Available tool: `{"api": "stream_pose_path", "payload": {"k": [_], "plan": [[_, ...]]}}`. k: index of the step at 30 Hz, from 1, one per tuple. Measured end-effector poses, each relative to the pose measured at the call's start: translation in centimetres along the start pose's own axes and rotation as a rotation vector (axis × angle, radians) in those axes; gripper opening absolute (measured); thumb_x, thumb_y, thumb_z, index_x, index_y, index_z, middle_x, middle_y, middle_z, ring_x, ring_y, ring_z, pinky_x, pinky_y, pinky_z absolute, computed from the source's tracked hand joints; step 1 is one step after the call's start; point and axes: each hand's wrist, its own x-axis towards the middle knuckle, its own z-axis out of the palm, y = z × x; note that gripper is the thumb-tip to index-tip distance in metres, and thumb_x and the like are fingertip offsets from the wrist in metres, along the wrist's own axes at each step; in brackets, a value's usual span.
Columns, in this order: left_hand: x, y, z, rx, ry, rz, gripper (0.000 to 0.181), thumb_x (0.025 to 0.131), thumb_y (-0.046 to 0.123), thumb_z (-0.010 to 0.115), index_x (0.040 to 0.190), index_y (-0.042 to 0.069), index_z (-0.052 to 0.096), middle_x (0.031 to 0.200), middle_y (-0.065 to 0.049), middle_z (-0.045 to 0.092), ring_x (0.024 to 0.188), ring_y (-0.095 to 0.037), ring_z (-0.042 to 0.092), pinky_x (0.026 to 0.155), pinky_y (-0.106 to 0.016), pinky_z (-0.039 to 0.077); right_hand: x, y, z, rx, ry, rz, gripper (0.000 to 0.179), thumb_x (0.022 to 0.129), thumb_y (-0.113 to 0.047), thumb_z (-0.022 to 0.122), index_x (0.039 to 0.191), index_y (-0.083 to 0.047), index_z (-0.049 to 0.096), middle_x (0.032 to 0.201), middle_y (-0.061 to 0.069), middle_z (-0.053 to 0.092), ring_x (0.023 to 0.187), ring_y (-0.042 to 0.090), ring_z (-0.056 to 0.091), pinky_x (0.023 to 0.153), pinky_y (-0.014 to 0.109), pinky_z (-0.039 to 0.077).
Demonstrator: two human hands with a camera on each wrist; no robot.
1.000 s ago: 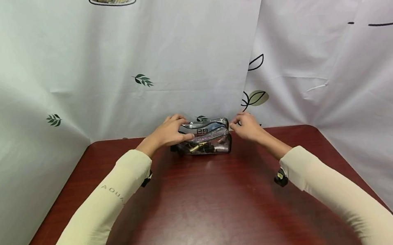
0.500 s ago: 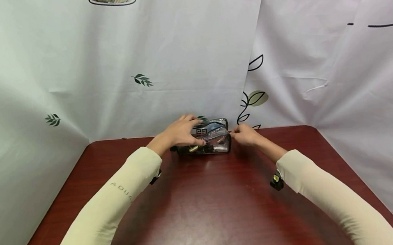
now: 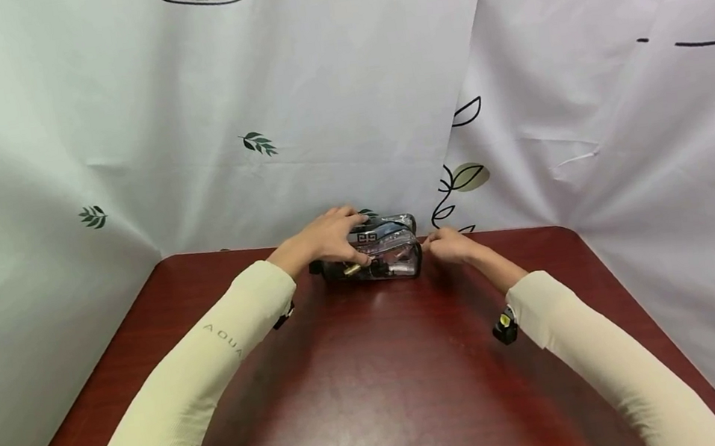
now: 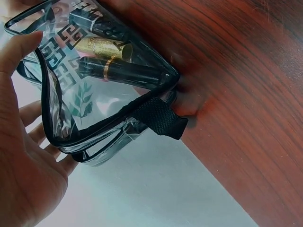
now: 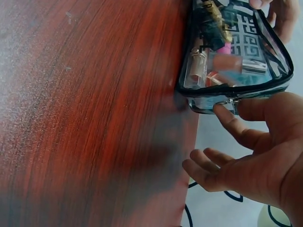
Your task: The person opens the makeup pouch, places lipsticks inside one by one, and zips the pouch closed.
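Near the table's back edge lies a clear cosmetic pouch with black piping and a dark printed pattern. Through its plastic show a gold tube, a black lipstick tube and other small cosmetics. My left hand grips the pouch toward its left end, thumb on the front and fingers behind. At the right end, my right hand pinches the small zipper pull between thumb and forefinger; its other fingers are loosely bent, off the pouch. A black fabric tab sticks out from the left end.
The dark red wooden table stretches forward from the pouch. A white printed curtain hangs right behind the table's back edge, and more of it flanks both sides. Each wrist carries a small black camera.
My left hand has slid right along the pouch, covering more of its front. My right hand has lowered slightly to the pouch's right end. Over the last half second both hands hold nearly still.
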Motion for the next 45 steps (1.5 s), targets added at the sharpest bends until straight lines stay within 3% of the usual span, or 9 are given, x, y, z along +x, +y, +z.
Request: {"api": "stream_pose_path", "payload": {"k": [8, 14, 16, 21, 27, 37, 41, 43, 45], "plan": [[0.1, -0.2, -0.1, -0.03, 0.015, 0.014, 0.093, 0.099, 0.052, 0.083, 0.175, 0.017, 0.043, 0.174, -0.016, 0.042, 0.163, -0.041, 0.04, 0.13, -0.064, 0.042, 0.4, 0.3, -0.4, 0.028, -0.053, 0.015, 0.046, 0.11, -0.016, 0.053, 0.142, 0.012, 0.072, 0.156, 0.029, 0.066, 0.149, 0.041, 0.058, 0.12, 0.046, 0.052], [0.0, -0.2, 0.1, -0.051, 0.008, 0.02, 0.091, 0.099, 0.052, 0.083, 0.175, 0.018, 0.044, 0.172, -0.014, 0.043, 0.16, -0.039, 0.043, 0.125, -0.063, 0.046, 0.5, 0.6, -0.8, 0.106, -0.102, 0.054, 0.05, 0.105, -0.009, 0.05, 0.147, 0.008, 0.07, 0.154, 0.026, 0.068, 0.089, 0.017, 0.054, 0.08, 0.031, 0.045], [0.0, -0.2, 0.2, -0.053, 0.007, 0.019, 0.091, 0.099, 0.053, 0.083, 0.175, 0.019, 0.045, 0.172, -0.013, 0.043, 0.16, -0.039, 0.043, 0.125, -0.063, 0.047, 0.6, 0.7, -0.8, 0.113, -0.106, 0.048, 0.053, 0.101, -0.006, 0.049, 0.146, 0.008, 0.071, 0.152, 0.026, 0.069, 0.083, 0.013, 0.05, 0.076, 0.028, 0.044], [-0.1, -0.2, 0.2, -0.068, 0.0, 0.018, 0.089, 0.1, 0.053, 0.083, 0.174, 0.019, 0.045, 0.172, -0.014, 0.042, 0.161, -0.039, 0.043, 0.125, -0.063, 0.047, 0.8, 0.4, -0.7, 0.114, -0.121, 0.045, 0.055, 0.099, -0.002, 0.047, 0.149, 0.009, 0.068, 0.156, 0.027, 0.066, 0.118, 0.019, 0.065, 0.095, 0.029, 0.057], [0.0, -0.2, 0.1, -0.074, -0.004, 0.024, 0.089, 0.1, 0.052, 0.083, 0.174, 0.019, 0.046, 0.171, -0.013, 0.043, 0.159, -0.038, 0.044, 0.123, -0.062, 0.048, 0.8, 0.4, -0.4, 0.171, -0.114, 0.086, 0.054, 0.106, -0.003, 0.045, 0.154, 0.013, 0.061, 0.164, 0.031, 0.057, 0.152, 0.041, 0.058, 0.122, 0.05, 0.056], [0.2, -0.4, 0.2, -0.074, -0.012, 0.02, 0.091, 0.099, 0.058, 0.083, 0.174, 0.021, 0.046, 0.171, -0.012, 0.042, 0.161, -0.038, 0.043, 0.121, -0.063, 0.049, 1.0, 0.6, -0.4, 0.15, -0.079, 0.087, 0.043, 0.105, -0.004, 0.049, 0.138, 0.012, 0.073, 0.151, 0.03, 0.067, 0.119, 0.025, 0.065, 0.103, 0.038, 0.061], [0.1, -0.4, 0.2, -0.081, -0.003, 0.017, 0.091, 0.099, 0.059, 0.082, 0.174, 0.021, 0.046, 0.171, -0.013, 0.042, 0.161, -0.038, 0.042, 0.122, -0.064, 0.048, 1.3, 0.5, -0.5, 0.168, -0.107, 0.117, 0.022, 0.104, -0.005, 0.053, 0.094, -0.005, 0.073, 0.118, 0.011, 0.073, 0.083, 0.012, 0.051, 0.08, 0.03, 0.047], [0.0, -0.4, 0.2, -0.082, 0.001, 0.015, 0.091, 0.1, 0.059, 0.082, 0.174, 0.021, 0.046, 0.172, -0.013, 0.042, 0.162, -0.038, 0.042, 0.123, -0.064, 0.047, 1.4, 0.4, -0.6, 0.197, -0.136, 0.148, 0.022, 0.106, -0.007, 0.054, 0.085, -0.01, 0.06, 0.105, 0.006, 0.065, 0.079, 0.013, 0.042, 0.081, 0.033, 0.042], [0.0, -0.4, 0.2, -0.085, 0.004, 0.013, 0.091, 0.1, 0.058, 0.082, 0.174, 0.021, 0.046, 0.172, -0.013, 0.042, 0.162, -0.038, 0.042, 0.123, -0.064, 0.047, 1.3, 0.2, -0.9, 0.204, -0.162, 0.176, 0.02, 0.11, -0.012, 0.055, 0.094, -0.007, 0.066, 0.111, 0.011, 0.068, 0.088, 0.018, 0.058, 0.093, 0.036, 0.051]]}}
